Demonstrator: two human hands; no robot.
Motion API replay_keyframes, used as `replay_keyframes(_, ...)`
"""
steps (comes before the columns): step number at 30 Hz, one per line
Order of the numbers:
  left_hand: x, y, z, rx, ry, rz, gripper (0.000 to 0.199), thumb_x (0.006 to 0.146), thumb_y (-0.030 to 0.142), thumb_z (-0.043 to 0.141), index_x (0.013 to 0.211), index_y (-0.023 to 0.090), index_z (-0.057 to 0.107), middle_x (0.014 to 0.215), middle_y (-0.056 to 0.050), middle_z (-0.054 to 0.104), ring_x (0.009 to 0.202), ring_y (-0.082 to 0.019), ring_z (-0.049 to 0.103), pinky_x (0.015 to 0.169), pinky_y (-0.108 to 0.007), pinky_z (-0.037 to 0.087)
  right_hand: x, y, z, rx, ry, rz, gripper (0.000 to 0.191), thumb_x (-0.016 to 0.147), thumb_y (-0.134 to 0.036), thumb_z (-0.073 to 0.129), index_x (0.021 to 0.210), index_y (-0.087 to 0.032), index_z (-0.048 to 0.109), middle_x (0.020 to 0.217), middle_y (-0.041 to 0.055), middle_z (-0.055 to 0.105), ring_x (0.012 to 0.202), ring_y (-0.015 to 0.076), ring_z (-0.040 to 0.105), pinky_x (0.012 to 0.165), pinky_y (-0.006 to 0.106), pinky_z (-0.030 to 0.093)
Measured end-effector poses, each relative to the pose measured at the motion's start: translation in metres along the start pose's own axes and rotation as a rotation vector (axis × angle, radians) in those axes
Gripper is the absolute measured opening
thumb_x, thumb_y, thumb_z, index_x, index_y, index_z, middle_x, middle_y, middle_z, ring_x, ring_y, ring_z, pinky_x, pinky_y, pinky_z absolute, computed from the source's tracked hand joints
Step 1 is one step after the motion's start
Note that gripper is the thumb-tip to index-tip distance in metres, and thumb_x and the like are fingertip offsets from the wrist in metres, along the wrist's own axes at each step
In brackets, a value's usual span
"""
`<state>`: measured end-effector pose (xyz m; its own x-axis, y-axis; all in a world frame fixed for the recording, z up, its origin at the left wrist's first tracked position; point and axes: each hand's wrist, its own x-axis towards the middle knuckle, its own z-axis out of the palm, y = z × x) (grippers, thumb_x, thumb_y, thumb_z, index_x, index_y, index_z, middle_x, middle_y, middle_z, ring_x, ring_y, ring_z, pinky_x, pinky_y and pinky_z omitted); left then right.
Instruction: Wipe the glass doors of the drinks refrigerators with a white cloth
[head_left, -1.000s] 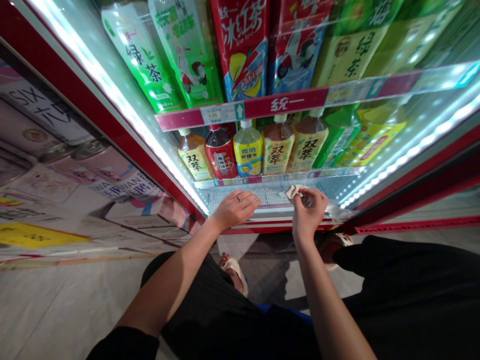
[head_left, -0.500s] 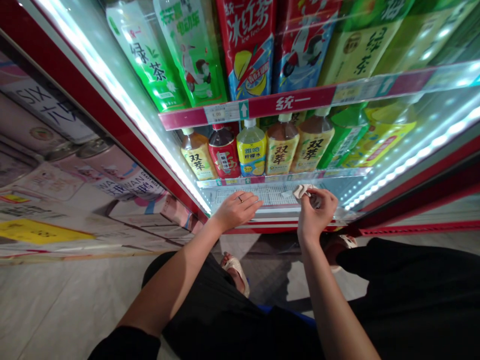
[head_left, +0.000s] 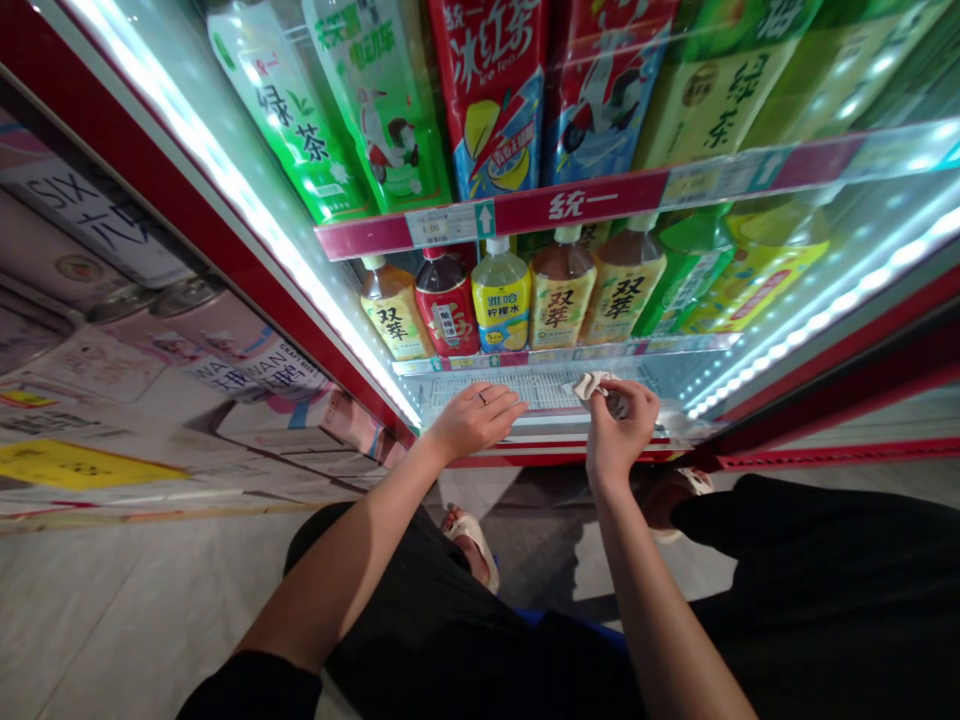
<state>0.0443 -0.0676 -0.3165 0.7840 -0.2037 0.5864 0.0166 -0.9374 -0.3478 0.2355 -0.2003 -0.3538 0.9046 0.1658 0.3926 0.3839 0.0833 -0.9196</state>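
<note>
My right hand [head_left: 621,430] pinches a crumpled white tissue [head_left: 591,385] between thumb and fingers, over the front part of the cooler's bottom. My left hand [head_left: 480,418], with a ring on one finger, lies palm down at the cooler's front edge. Its fingers are stretched out to the right and hold nothing. Beneath and behind both hands is a white wire rack [head_left: 551,388] on the cooler floor. Above it, a shelf carries a row of drink bottles, among them a yellow lemon drink bottle [head_left: 502,300] and a dark red bottle [head_left: 444,310].
A red shelf strip [head_left: 630,203] runs below larger green and red drink packs [head_left: 491,110]. Bright light strips line both sides of the cooler. Pink and white can packs [head_left: 187,330] are stacked at left. My sandalled feet [head_left: 474,548] are on the floor below.
My right hand has moved slightly left with the tissue. The left hand stays almost in the same place.
</note>
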Motion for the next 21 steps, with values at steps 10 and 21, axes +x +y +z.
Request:
replay_keyframes(10, 0.0033, 0.0013, -0.0015, 0.003, 0.008, 0.009, 0.024, 0.102, 0.016, 0.059, 0.123, 0.015, 0.07, 0.108, -0.005, 0.081, 0.102, -0.019, 0.075, 0.096, -0.033, 0.057, -0.0012, 0.0012, -0.0014, -0.075, -0.069, 0.04, 0.011, 0.08, -0.029, 0.068, 0.089, -0.023, 0.069, 0.103, 0.0073, 0.06, 0.106, 0.0237, 0.06, 0.099, 0.043, 0.053)
replay_keyframes(21, -0.0024, 0.0013, 0.003, -0.012, -0.049, 0.0, 0.023, 0.102, 0.016, 0.058, 0.122, 0.016, 0.07, 0.107, -0.005, 0.082, 0.1, -0.018, 0.075, 0.093, -0.034, 0.058, 0.0048, 0.006, -0.0033, -0.024, 0.023, 0.014, 0.015, 0.078, -0.031, 0.07, 0.089, -0.022, 0.072, 0.103, 0.0071, 0.061, 0.107, 0.0243, 0.062, 0.099, 0.044, 0.053)
